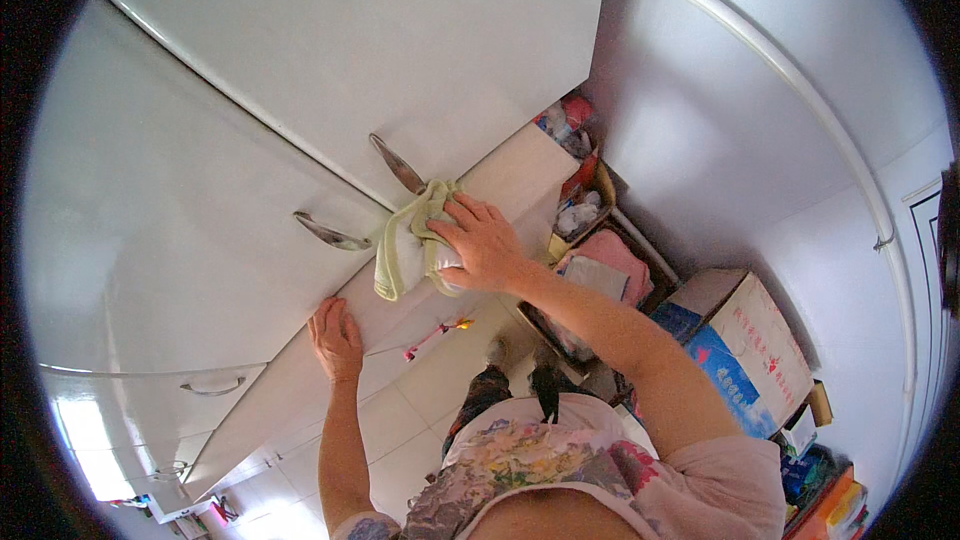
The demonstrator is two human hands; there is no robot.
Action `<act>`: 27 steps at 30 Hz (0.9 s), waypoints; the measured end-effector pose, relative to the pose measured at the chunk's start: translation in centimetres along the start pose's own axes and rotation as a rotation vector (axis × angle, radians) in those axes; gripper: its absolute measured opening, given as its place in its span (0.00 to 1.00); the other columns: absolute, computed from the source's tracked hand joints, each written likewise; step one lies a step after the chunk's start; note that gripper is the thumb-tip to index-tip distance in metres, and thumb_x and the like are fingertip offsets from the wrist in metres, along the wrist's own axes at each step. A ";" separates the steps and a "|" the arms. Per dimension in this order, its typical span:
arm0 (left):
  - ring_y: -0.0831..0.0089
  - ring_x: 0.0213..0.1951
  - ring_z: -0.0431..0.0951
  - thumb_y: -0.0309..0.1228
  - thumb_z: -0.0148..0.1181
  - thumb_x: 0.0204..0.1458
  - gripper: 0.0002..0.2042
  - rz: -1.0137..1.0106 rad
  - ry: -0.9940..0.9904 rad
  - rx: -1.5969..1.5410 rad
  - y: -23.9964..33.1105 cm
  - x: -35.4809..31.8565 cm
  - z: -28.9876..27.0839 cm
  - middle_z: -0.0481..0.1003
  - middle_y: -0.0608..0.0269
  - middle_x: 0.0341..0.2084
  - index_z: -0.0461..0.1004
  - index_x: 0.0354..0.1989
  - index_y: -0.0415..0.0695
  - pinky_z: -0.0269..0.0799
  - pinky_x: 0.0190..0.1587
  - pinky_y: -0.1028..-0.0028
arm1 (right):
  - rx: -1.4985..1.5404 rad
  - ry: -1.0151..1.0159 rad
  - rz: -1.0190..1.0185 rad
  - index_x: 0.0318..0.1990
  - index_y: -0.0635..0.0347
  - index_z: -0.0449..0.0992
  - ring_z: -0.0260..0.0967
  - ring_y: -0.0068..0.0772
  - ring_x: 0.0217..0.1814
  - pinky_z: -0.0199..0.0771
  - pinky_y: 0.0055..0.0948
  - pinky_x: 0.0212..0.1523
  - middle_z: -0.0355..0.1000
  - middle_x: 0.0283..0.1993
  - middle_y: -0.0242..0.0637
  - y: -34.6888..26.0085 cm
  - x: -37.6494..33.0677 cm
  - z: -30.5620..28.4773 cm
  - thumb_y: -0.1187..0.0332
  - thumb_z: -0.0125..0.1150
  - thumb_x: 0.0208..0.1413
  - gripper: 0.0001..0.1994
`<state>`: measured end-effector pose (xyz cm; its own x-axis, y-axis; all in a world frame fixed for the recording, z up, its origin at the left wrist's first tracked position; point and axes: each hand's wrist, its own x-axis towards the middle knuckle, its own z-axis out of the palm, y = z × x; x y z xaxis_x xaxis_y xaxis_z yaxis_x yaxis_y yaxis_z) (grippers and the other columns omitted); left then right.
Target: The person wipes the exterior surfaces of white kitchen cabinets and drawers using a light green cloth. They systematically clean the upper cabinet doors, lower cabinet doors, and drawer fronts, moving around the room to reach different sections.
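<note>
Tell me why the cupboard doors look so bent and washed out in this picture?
Head view: the fisheye lens bows the straight edges of the white cupboard doors and rings the picture in black; bright light at the lower left bleaches the panels there; the right hand on the pale green cloth and the left hand are sharp, with soft shadows beneath them.

Cardboard box point(745, 345) beside cluttered wooden crate point(600, 285).

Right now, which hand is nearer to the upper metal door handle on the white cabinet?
The right hand, pressing a pale green cloth on the door just below that upper handle. The left hand lies flat on the cabinet's lower edge, farther down.
</note>
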<state>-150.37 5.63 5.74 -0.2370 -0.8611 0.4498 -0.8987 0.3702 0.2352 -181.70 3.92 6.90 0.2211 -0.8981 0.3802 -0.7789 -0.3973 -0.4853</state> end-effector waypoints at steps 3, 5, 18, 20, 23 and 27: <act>0.55 0.47 0.69 0.24 0.54 0.48 0.12 -0.015 -0.001 -0.027 -0.4 -0.2 0.2 0.71 0.56 0.46 0.74 0.42 0.40 0.66 0.50 0.60 | 0.073 -0.116 -0.236 0.56 0.53 0.68 0.52 0.49 0.67 0.55 0.46 0.62 0.59 0.62 0.47 5.3 -0.7 -1.7 0.54 0.68 0.37 0.34; 0.55 0.47 0.69 0.24 0.54 0.48 0.12 -0.033 -0.008 -0.033 -0.8 -0.7 -0.1 0.71 0.56 0.46 0.74 0.42 0.40 0.66 0.50 0.60 | 0.028 -0.255 -0.129 0.57 0.53 0.66 0.51 0.47 0.67 0.53 0.46 0.64 0.59 0.62 0.45 8.6 -0.8 -6.8 0.64 0.72 0.31 0.38; 0.56 0.45 0.69 0.23 0.54 0.45 0.12 -0.039 0.007 -0.019 -0.1 -0.4 -0.3 0.71 0.58 0.44 0.74 0.40 0.40 0.66 0.49 0.61 | -0.177 -0.244 -0.444 0.53 0.58 0.67 0.52 0.50 0.65 0.54 0.48 0.63 0.60 0.57 0.47 3.2 0.7 -2.5 0.67 0.70 0.28 0.35; 0.57 0.46 0.69 0.22 0.54 0.45 0.12 -0.047 0.004 -0.018 0.1 0.0 -0.2 0.71 0.59 0.44 0.74 0.40 0.41 0.66 0.49 0.61 | -0.224 -0.162 -0.496 0.52 0.58 0.68 0.53 0.49 0.64 0.55 0.47 0.62 0.61 0.56 0.48 -0.7 0.9 0.6 0.67 0.66 0.34 0.30; 0.58 0.46 0.69 0.22 0.55 0.45 0.12 -0.073 0.017 -0.054 -0.2 -0.2 -0.3 0.71 0.60 0.45 0.74 0.40 0.42 0.66 0.49 0.62 | -0.127 -0.152 -0.493 0.51 0.59 0.68 0.54 0.49 0.63 0.57 0.46 0.61 0.61 0.55 0.48 -3.2 1.2 2.0 0.68 0.61 0.39 0.26; 0.60 0.47 0.70 0.22 0.56 0.44 0.13 -0.107 0.019 -0.129 -1.0 -0.7 -0.5 0.71 0.62 0.45 0.75 0.41 0.43 0.66 0.51 0.63 | -0.155 -0.150 -0.519 0.53 0.50 0.69 0.56 0.50 0.63 0.61 0.47 0.59 0.61 0.58 0.43 2.3 0.4 -1.9 0.70 0.63 0.38 0.28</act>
<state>-149.10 6.03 5.67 -0.1343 -0.8916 0.4324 -0.8631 0.3196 0.3910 -184.48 2.99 7.45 0.6706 -0.6137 0.4168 -0.6203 -0.7720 -0.1386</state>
